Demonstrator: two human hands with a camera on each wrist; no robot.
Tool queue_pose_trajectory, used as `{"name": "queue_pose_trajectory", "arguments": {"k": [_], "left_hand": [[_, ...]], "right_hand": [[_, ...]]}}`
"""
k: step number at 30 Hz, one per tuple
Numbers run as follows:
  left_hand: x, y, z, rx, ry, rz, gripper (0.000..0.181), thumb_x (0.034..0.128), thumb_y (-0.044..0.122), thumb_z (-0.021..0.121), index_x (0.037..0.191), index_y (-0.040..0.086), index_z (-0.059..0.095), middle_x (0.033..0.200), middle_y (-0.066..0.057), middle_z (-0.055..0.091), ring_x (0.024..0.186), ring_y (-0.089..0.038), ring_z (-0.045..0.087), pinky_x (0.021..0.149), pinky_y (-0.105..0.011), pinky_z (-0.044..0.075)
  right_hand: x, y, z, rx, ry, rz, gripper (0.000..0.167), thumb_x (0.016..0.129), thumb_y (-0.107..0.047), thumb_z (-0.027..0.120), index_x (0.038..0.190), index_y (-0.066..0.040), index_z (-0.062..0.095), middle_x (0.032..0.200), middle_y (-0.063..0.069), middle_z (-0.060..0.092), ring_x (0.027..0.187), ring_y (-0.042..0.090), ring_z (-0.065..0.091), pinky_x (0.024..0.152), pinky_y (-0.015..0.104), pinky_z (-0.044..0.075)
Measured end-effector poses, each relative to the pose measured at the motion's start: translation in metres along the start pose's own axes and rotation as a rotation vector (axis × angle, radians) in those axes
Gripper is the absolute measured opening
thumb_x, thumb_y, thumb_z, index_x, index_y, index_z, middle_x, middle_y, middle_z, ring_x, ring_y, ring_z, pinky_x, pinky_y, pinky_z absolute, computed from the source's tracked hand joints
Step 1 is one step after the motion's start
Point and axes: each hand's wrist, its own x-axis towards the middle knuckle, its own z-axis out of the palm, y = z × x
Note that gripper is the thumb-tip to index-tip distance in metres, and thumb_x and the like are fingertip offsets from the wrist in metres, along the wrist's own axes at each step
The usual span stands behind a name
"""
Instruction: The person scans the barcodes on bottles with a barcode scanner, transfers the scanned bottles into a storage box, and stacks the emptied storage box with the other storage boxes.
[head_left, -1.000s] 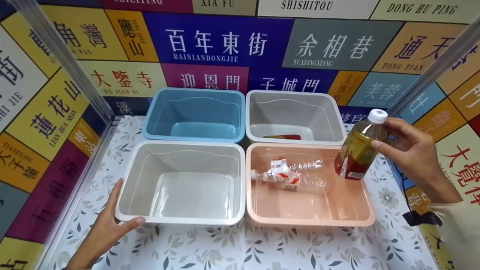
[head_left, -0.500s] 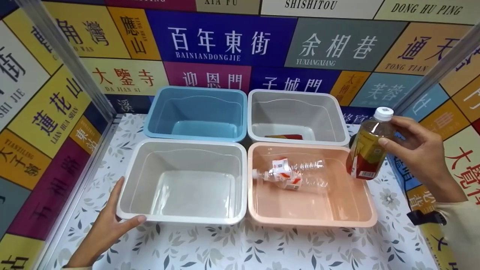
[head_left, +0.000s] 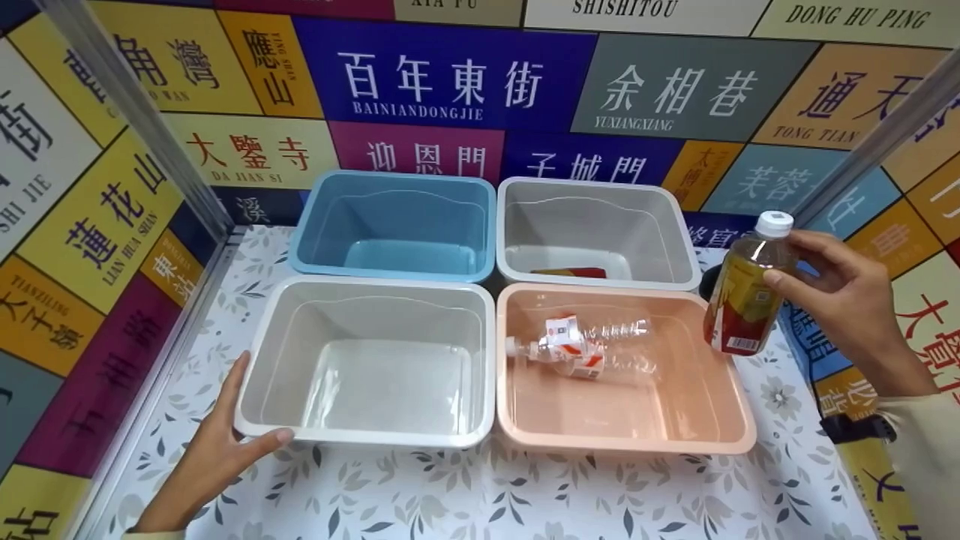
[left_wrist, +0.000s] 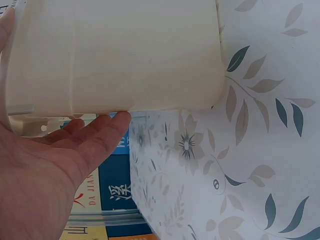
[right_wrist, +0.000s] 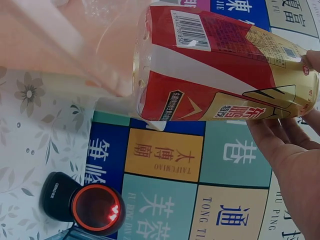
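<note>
My right hand [head_left: 851,300] grips a bottle [head_left: 750,292] with a red and yellow label and white cap near its top, over the right rim of the pink bin [head_left: 622,442]. The right wrist view shows the bottle [right_wrist: 220,65] with its barcode, thumb and fingers [right_wrist: 285,130] on either side. My left hand [head_left: 206,450] rests on the front left corner of the white bin [head_left: 367,439], thumb on the rim. In the left wrist view the fingers [left_wrist: 100,135] lie straight along the bin's outer wall [left_wrist: 135,60]. Clear bottles [head_left: 577,349] lie in the pink bin.
Behind stand a blue bin [head_left: 394,270] and a grey bin [head_left: 600,195], the latter with a red and yellow item [head_left: 574,273] inside. A black scanner [right_wrist: 82,205] with a glowing red ring stands beyond the bottle. Printed panels [head_left: 435,75] surround the patterned table [head_left: 390,495].
My right hand has carried the bottle to the right, from over the pink bin's inside to its right rim. My left hand keeps its place on the white bin.
</note>
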Motion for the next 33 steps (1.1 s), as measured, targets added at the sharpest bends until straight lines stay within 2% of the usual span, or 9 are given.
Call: {"name": "queue_pose_trajectory", "arguments": {"k": [11,17,26,33], "left_hand": [[-0.001,0.001,0.001,0.03,0.019,0.022,0.13,0.0956,0.027,0.09,0.176,0.04,-0.012,0.18,-0.025,0.016,0.144,-0.049,0.047,0.114,-0.066,0.044],[-0.001,0.001,0.001,0.014,0.013,0.019,0.13,0.096,0.026,0.089,0.176,0.04,-0.013,0.181,-0.025,0.014,0.146,-0.05,0.046,0.115,-0.068,0.042],[0.001,0.0,0.0,0.009,0.009,-0.028,0.131,0.095,0.029,0.09,0.175,0.041,-0.014,0.183,-0.022,0.008,0.15,-0.052,0.042,0.118,-0.07,0.039],[0.0,-0.001,0.001,0.002,0.015,-0.012,0.13,0.0951,0.026,0.09,0.176,0.042,-0.012,0.183,-0.022,0.008,0.15,-0.054,0.041,0.116,-0.071,0.039]], "right_hand": [[-0.002,0.014,-0.003,-0.037,0.007,0.014,0.056,0.097,0.013,0.076,0.151,0.004,0.062,0.141,-0.011,0.061,0.128,0.009,0.058,0.102,0.007,0.048],[-0.001,0.015,-0.005,-0.055,0.019,0.034,0.056,0.099,0.009,0.076,0.152,0.001,0.062,0.142,-0.013,0.06,0.129,0.007,0.057,0.103,0.007,0.047],[-0.003,0.018,-0.01,-0.068,0.032,0.058,0.056,0.1,0.005,0.077,0.154,-0.001,0.061,0.142,-0.014,0.059,0.13,0.005,0.056,0.103,0.007,0.047],[-0.004,0.022,-0.012,-0.065,0.037,0.056,0.055,0.1,0.005,0.077,0.153,0.0,0.062,0.141,-0.013,0.06,0.128,0.007,0.057,0.102,0.006,0.047]]}}
